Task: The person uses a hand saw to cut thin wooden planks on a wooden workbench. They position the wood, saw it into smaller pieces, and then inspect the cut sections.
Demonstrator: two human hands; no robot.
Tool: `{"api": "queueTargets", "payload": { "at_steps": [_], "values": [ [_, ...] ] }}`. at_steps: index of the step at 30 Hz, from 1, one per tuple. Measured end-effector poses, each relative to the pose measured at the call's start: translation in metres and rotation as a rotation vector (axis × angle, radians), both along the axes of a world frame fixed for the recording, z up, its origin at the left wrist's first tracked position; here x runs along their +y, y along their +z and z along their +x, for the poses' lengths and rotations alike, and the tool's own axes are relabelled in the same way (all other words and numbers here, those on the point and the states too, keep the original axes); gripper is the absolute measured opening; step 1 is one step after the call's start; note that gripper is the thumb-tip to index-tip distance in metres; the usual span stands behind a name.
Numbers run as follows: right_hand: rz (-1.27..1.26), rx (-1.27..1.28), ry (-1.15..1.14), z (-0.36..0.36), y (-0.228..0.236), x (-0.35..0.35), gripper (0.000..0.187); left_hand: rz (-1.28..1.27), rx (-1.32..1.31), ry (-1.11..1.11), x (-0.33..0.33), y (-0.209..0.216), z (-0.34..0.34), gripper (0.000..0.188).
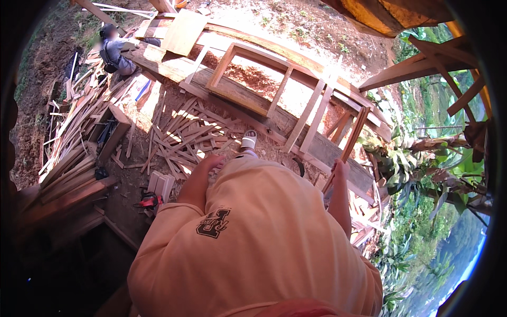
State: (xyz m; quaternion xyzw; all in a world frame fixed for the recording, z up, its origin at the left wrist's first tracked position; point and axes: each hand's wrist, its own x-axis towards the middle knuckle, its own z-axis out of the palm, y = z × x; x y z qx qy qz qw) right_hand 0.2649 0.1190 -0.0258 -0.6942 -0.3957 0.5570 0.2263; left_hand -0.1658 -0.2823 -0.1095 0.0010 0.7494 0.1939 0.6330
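My right hand (340, 168) is closed round a narrow reddish-brown wooden board (356, 133), which stands tilted with its upper end leaning away from me. My left hand (213, 162) hangs beside my shirt, its fingers loosely apart and partly hidden, with nothing seen in it. Ahead lies a long workbench of heavy planks (196, 74). On it rests a rectangular wooden frame (240, 103), with two loose wooden strips (311, 117) lying across the planks to its right.
Offcut strips (185, 132) litter the ground by my sandalled foot (249, 141). A red power tool (150, 201) sits near stacked blocks (161, 185). Another person (117, 53) is at the bench's far left, near a flat panel (184, 33). Plants (406, 164) grow at right.
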Motion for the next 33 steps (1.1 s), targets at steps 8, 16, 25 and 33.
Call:
{"api": "queueTargets", "payload": {
  "at_steps": [8, 16, 25, 33],
  "values": [
    [0.067, 0.032, 0.288, -0.095, -0.023, 0.037, 0.011, -0.100, -0.004, 0.176, -0.050, 0.017, 0.007, 0.073],
    [0.000, -0.186, 0.406, -0.172, -0.077, 0.067, 0.036, 0.017, -0.099, 0.348, -0.116, -0.005, 0.013, 0.066],
    [0.278, -0.595, 0.337, -0.237, -0.073, 0.085, 0.044, 0.039, 0.050, 0.459, -0.151, 0.000, 0.003, 0.047],
    [0.269, -0.668, 0.640, -0.240, -0.056, 0.072, 0.064, -0.057, -0.024, 0.268, -0.177, -0.035, -0.029, 0.068]
  ]
}}
